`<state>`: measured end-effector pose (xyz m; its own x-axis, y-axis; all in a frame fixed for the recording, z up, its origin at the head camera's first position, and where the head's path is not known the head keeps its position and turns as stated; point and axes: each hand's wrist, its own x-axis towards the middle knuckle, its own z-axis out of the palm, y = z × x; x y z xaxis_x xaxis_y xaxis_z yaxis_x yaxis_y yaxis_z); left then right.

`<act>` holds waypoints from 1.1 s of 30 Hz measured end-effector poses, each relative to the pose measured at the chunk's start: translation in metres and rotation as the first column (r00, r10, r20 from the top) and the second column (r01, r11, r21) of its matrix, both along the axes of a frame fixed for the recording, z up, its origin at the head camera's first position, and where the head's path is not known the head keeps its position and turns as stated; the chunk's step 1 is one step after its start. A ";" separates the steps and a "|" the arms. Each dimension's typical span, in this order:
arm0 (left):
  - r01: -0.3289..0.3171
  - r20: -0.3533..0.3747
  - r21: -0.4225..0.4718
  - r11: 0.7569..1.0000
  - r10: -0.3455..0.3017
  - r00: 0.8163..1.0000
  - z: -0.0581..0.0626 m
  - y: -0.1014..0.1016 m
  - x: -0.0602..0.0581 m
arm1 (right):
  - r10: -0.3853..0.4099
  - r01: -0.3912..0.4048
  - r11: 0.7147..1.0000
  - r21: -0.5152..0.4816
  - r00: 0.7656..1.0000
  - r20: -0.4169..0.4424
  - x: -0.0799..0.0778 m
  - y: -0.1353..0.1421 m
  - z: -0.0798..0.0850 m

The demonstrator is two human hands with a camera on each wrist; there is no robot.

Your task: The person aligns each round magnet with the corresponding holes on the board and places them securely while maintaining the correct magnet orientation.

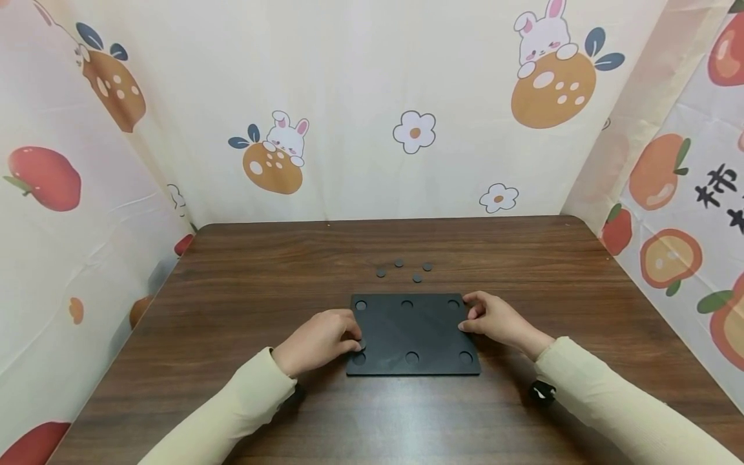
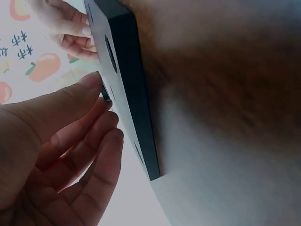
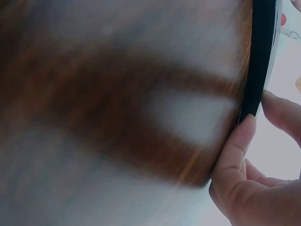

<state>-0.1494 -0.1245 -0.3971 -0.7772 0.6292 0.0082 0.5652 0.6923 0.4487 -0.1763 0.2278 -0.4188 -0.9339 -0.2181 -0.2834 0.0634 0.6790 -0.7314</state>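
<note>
On a brown table [image 1: 261, 278] walled by fruit-printed curtains [image 1: 360, 77], gripping a black board [image 1: 415, 329] near its far right corner in the right hand [image 1: 496, 316], pinching a small disc [image 1: 363, 345] just inside its left edge in the left hand [image 1: 321, 337], with four loose discs [image 1: 416, 278] past the far edge and room to left and right

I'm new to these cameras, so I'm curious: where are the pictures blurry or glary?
Head view: mostly crisp, pale sheen on the near tabletop; left wrist view: left hand fairly clear, tabletop blurred; right wrist view: tabletop smeared, with a pale glare patch near the black board.
</note>
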 end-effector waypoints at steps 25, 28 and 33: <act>0.056 -0.063 -0.028 0.998 -0.058 0.996 -0.007 -0.003 0.012 | -0.002 0.002 1.000 -0.008 1.000 -0.011 -0.001 -0.001 -0.001; 0.053 -0.061 -0.027 0.998 -0.054 0.997 -0.007 -0.003 0.013 | -0.003 0.003 1.000 -0.005 1.000 -0.012 -0.001 -0.001 0.000; 0.045 -0.046 -0.020 0.999 -0.046 0.998 -0.007 -0.003 0.013 | -0.003 0.003 1.000 -0.002 1.000 -0.012 -0.001 -0.001 0.000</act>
